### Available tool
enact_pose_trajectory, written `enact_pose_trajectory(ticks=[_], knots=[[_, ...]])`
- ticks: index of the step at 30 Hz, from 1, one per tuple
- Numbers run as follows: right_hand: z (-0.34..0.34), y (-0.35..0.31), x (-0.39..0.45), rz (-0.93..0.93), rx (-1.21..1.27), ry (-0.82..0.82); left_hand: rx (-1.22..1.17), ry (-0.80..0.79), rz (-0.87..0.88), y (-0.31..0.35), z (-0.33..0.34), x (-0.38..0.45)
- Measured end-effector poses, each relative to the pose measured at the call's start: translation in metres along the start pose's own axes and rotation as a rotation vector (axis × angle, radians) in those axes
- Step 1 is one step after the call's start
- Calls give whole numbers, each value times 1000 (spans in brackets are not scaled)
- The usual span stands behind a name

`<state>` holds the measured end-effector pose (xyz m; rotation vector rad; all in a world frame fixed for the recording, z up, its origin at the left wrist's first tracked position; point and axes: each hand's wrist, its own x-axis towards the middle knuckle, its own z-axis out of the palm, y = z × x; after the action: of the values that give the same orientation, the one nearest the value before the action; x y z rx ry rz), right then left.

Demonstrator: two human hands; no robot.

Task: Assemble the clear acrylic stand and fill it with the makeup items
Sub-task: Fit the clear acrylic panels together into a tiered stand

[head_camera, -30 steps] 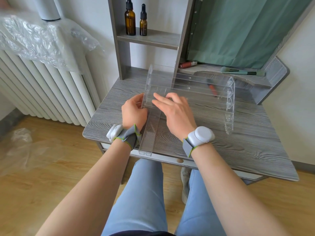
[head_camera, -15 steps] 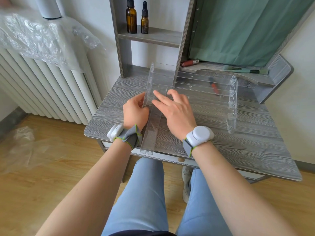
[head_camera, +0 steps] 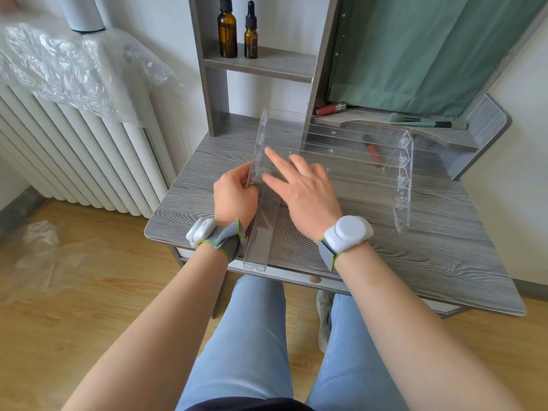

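- My left hand (head_camera: 234, 197) grips the near left corner of the clear acrylic stand (head_camera: 332, 161), fingers curled against its left side panel (head_camera: 257, 149).
- My right hand (head_camera: 305, 191) lies flat on the stand's lower tiers just beside the left one, fingers straight and spread, holding nothing.
- The stand sits on the grey wood-grain worktop (head_camera: 415, 256), its stepped tiers running from my hands across to the right side panel (head_camera: 404, 185).
- A loose acrylic strip (head_camera: 262, 232) lies on the worktop between my wrists, one end reaching the worktop's front edge.
- The stand's tiers hold no items; an orange-handled tool (head_camera: 373, 151) shows through the acrylic, behind it.
- On the raised ledge behind: a lipstick tube (head_camera: 329, 109) and green makeup brushes (head_camera: 427, 121).
- On the shelf (head_camera: 272, 65) above stand two amber dropper bottles (head_camera: 227, 28).
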<state>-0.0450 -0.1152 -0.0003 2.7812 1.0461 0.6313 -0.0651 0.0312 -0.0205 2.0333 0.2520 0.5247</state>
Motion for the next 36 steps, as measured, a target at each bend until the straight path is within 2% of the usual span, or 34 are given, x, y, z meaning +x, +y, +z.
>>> enact_pose_trajectory(ticks=[13, 36], knots=[[3, 2, 1, 29, 152, 97, 25, 39, -41, 2, 1, 0], [16, -6, -5, 87, 147, 81, 47, 10, -82, 7, 1, 3]])
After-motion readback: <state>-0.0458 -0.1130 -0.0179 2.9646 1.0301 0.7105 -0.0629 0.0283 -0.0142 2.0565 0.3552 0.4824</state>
